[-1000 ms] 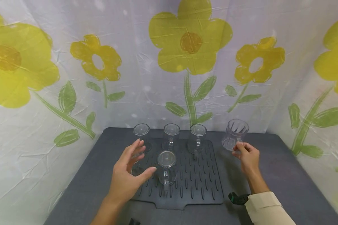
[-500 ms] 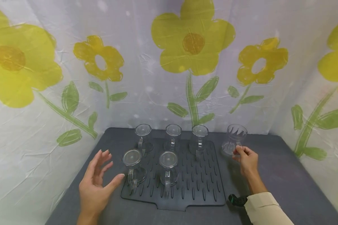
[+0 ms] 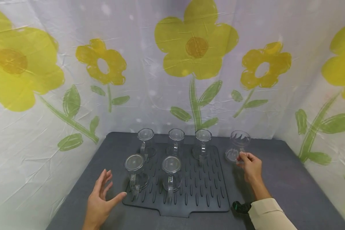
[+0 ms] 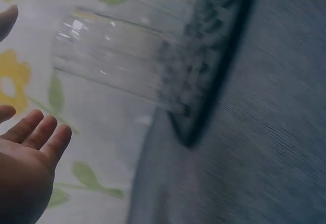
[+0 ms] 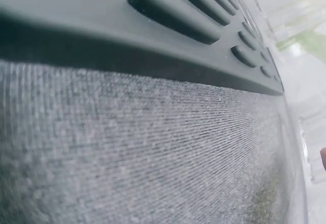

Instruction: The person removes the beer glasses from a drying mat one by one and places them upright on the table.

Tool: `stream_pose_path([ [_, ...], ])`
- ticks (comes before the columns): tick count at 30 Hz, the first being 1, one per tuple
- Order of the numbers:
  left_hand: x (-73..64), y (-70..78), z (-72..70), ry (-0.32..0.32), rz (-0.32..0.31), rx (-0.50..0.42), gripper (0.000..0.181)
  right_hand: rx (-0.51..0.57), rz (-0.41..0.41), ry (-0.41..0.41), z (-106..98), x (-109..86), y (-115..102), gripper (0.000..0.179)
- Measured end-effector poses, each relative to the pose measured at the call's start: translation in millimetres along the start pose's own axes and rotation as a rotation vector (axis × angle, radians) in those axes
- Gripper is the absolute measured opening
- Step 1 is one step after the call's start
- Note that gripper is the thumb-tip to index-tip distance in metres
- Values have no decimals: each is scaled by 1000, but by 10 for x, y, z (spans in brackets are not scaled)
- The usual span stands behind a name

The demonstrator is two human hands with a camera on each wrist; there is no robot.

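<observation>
My right hand (image 3: 251, 167) pinches the handle of a clear glass mug (image 3: 238, 143), which is upright with its open rim facing up, close over the table right of the mat. At the right edge of the right wrist view, one fingertip (image 5: 324, 158) shows by the mug's clear handle. My left hand (image 3: 99, 201) is off the mat's left side, fingers spread and holding nothing. Nearest to it is an upside-down glass mug (image 3: 134, 163), also seen blurred in the left wrist view as a clear mug (image 4: 112, 56). Beside that one stands another inverted mug (image 3: 171, 164).
A dark ridged drying mat (image 3: 202, 201) lies on the grey table (image 3: 279, 179). Along its back stand three more inverted mugs, a left one (image 3: 145, 134), a middle one (image 3: 176, 134) and a right one (image 3: 203, 135). A flower-printed curtain (image 3: 149, 105) encloses the table's back and sides.
My left hand has drawn back left and towards me, away from the front-left mug, uncovering it. My right hand has lowered the held mug slightly towards the table.
</observation>
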State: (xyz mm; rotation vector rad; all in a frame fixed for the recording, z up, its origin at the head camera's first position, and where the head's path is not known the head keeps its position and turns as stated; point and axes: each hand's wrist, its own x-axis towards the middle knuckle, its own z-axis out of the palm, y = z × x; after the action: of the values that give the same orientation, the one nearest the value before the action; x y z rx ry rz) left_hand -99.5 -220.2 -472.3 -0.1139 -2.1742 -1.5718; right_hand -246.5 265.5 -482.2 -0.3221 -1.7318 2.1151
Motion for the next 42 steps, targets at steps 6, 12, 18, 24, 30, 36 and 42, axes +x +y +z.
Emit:
stream_pose_path([
  [6,-59,-246,15,-74,-127,88,105,-29,-10,14,5,7,50,29],
  [12,-69,-446,64,-138,-243,113,102,-54,-20,7,-10,14,79,30],
  [18,-62,-586,123,-185,-308,120,102,-59,3,1,-25,20,114,33],
  [24,-71,-661,203,-219,-282,196,102,-74,12,-15,-38,23,134,29],
  [30,-58,-670,244,-247,-237,330,102,-53,12,-22,-61,15,147,27],
  [36,-45,-634,245,-275,-223,400,99,-54,15,-14,-70,7,156,26],
  [42,-41,-610,245,-302,-293,448,101,-121,33,-63,-96,3,135,31],
])
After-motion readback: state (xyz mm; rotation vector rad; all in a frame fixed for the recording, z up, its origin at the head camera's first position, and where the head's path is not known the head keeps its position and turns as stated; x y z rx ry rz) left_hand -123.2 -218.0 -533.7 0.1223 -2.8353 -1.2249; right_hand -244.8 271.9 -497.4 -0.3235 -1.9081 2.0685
